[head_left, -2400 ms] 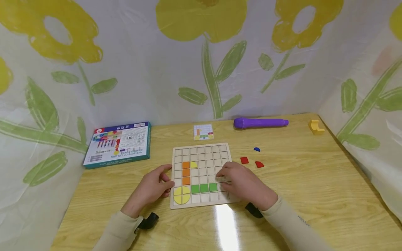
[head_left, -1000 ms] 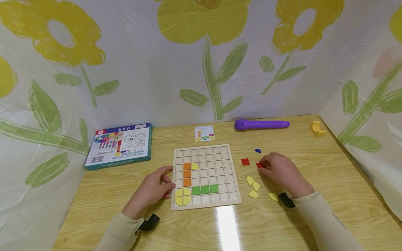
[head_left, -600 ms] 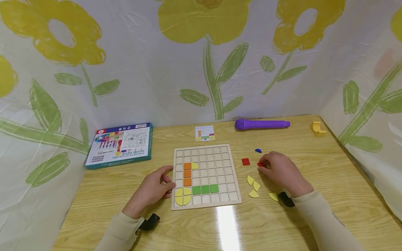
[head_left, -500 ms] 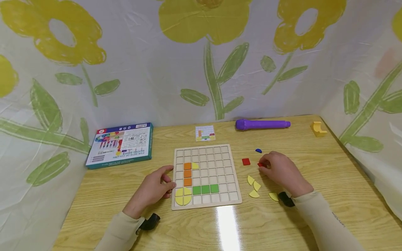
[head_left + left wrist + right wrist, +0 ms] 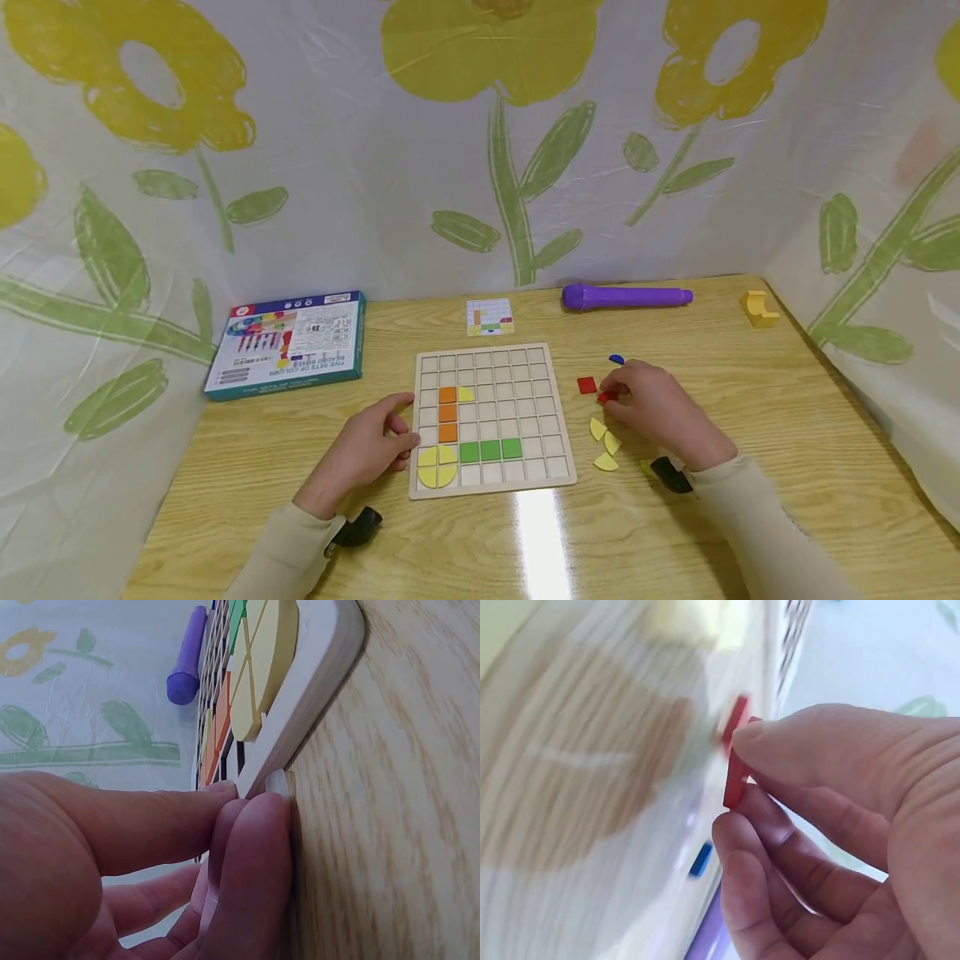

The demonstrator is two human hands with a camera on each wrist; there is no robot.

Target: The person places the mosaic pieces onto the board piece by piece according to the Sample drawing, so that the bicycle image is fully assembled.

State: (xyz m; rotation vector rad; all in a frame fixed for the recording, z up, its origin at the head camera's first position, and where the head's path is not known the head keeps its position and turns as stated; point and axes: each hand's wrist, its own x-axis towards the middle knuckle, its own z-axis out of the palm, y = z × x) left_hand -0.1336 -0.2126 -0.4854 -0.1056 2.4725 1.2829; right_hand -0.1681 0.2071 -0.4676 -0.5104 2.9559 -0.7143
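Observation:
A square wooden grid board (image 5: 517,352) lies on the table with orange squares (image 5: 447,413), green squares (image 5: 490,450) and yellow quarter-circle pieces (image 5: 437,467) in its cells. My left hand (image 5: 367,446) is at the board's left edge. In the left wrist view, its thumb (image 5: 172,821) and a fingertip (image 5: 255,840) pinch that edge. My right hand (image 5: 663,412) pinches a red quarter-circle piece (image 5: 739,769), held tilted between thumb and fingers. Close beside it lie a red square (image 5: 587,385) and a blue half-circle piece (image 5: 616,359), partly covered by the hand.
Several loose yellow quarter-circle pieces (image 5: 606,462) lie right of the board, one partly hidden by the wrist camera. Behind the board lies a pattern card (image 5: 489,317). A purple microphone-shaped toy (image 5: 630,297), a yellow block (image 5: 761,308) and a toy box (image 5: 285,346) stand farther back.
My right hand let several yellow pieces go right of the board, then took hold of the red quarter-circle piece and has moved slightly left with it. My left hand stays at the board's edge.

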